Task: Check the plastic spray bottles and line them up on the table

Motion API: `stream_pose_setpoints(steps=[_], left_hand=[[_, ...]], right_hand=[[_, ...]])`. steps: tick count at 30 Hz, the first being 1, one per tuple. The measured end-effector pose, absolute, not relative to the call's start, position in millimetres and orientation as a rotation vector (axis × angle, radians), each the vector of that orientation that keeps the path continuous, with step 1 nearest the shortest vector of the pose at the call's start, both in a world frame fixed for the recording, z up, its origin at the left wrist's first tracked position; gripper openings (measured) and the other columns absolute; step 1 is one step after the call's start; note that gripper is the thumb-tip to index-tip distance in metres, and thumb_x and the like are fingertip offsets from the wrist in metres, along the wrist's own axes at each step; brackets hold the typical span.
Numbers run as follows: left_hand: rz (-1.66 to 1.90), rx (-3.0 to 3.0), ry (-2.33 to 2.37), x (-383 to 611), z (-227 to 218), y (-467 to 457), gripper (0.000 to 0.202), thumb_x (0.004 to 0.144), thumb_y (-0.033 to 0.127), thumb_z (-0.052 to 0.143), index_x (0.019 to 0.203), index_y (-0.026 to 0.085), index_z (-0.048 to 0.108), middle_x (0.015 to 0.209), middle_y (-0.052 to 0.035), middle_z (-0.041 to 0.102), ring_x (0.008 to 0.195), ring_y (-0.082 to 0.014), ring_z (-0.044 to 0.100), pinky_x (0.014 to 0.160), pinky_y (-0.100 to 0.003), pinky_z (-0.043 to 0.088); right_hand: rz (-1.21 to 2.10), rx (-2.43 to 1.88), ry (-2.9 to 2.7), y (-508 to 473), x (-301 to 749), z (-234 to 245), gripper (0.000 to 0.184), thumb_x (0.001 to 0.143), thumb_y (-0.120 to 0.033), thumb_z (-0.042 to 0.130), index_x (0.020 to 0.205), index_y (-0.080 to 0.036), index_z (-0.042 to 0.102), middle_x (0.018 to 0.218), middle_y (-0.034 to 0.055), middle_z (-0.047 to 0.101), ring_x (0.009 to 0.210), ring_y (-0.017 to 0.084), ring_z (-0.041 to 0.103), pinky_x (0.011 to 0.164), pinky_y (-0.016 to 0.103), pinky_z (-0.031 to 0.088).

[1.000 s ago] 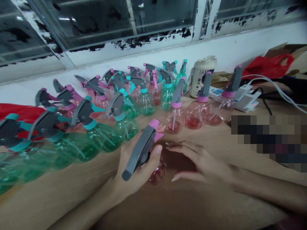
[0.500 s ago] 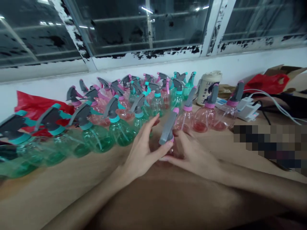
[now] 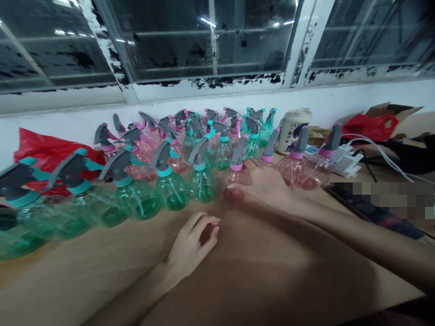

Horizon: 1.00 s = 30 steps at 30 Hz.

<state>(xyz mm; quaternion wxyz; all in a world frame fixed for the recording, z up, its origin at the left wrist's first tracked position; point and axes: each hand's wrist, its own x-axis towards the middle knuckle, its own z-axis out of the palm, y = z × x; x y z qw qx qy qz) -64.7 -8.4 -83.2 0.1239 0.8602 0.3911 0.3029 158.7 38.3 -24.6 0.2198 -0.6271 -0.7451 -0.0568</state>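
Right hand (image 3: 267, 185) clasping a pink spray bottle (image 3: 234, 194) in the front row — its body half hidden by that hand, left hand (image 3: 192, 240) loosely curled, empty, on the brown surface (image 3: 272, 271) (far-left green bottles (image 3: 20, 235) blurred, one cut off)

Green spray bottles (image 3: 171, 188) stand near a lidded cup (image 3: 292, 129).

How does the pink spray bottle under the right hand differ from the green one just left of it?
The pink bottle has a rose-tinted body; the green bottle is green. The pink bottle's collar is pink, the green bottle's teal. The right hand grips the pink bottle; no hand touches the green bottle. Both stand upright on the table with grey trigger heads.
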Motion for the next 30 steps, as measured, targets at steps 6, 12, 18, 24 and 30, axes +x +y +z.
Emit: stream_pose_setpoints(steps=[6, 12, 18, 24, 30], left_hand=[[0.827, 2.702, 1.007, -65, -91, -12, 0.017, 0.087, 0.013, 0.045, 0.094, 0.019, 0.06, 0.089, -0.0042, 0.062, 0.076, -0.0164, 0.063, 0.065, -0.029, 0.054], [0.822, 2.8, 0.885, -62, -96, -10, 0.02, 0.086, 0.013, 0.048, 0.1, 0.019, 0.061, 0.093, -0.0044, 0.063, 0.084, -0.0178, 0.063, 0.071, -0.031, 0.056], [0.807, 2.788, 0.892, -59, -95, -8, 0.025, 0.084, 0.012, 0.05, 0.105, 0.019, 0.06, 0.105, -0.0064, 0.063, 0.098, -0.0203, 0.06, 0.081, -0.037, 0.057], [0.754, 2.762, 0.929, -53, -98, -4, 0.026, 0.084, 0.014, 0.05, 0.108, 0.02, 0.059, 0.109, -0.0069, 0.061, 0.104, -0.0211, 0.058, 0.085, -0.039, 0.056], [0.752, 2.75, 0.917, -43, -100, 0, 0.027, 0.085, 0.014, 0.05, 0.109, 0.02, 0.059, 0.111, -0.0072, 0.06, 0.106, -0.0216, 0.057, 0.086, -0.04, 0.054]], right_hand=[[-0.181, -1.811, -2.044, 53, 155, -23, 0.057, 0.076, -0.062, 0.055, 0.106, -0.014, 0.054, 0.096, 0.0149, 0.065, 0.091, 0.033, 0.061, 0.065, 0.04, 0.048], [-0.185, -1.82, -2.02, 59, 154, -25, 0.061, 0.076, -0.062, 0.056, 0.112, -0.012, 0.053, 0.098, 0.0145, 0.066, 0.092, 0.032, 0.061, 0.065, 0.037, 0.046], [-0.176, -1.758, -2.02, 51, 153, -24, 0.064, 0.079, -0.061, 0.053, 0.118, -0.011, 0.052, 0.102, 0.0167, 0.066, 0.096, 0.033, 0.061, 0.069, 0.039, 0.048], [-0.149, -1.71, -1.993, 31, 163, -17, 0.075, 0.081, -0.061, 0.049, 0.137, -0.012, 0.038, 0.1, 0.0159, 0.068, 0.092, 0.033, 0.063, 0.066, 0.041, 0.049], [0.056, -1.731, -2.067, 32, 165, -22, 0.066, 0.084, -0.056, 0.047, 0.136, -0.015, 0.04, 0.107, 0.0133, 0.068, 0.082, 0.031, 0.067, 0.065, 0.042, 0.05]])
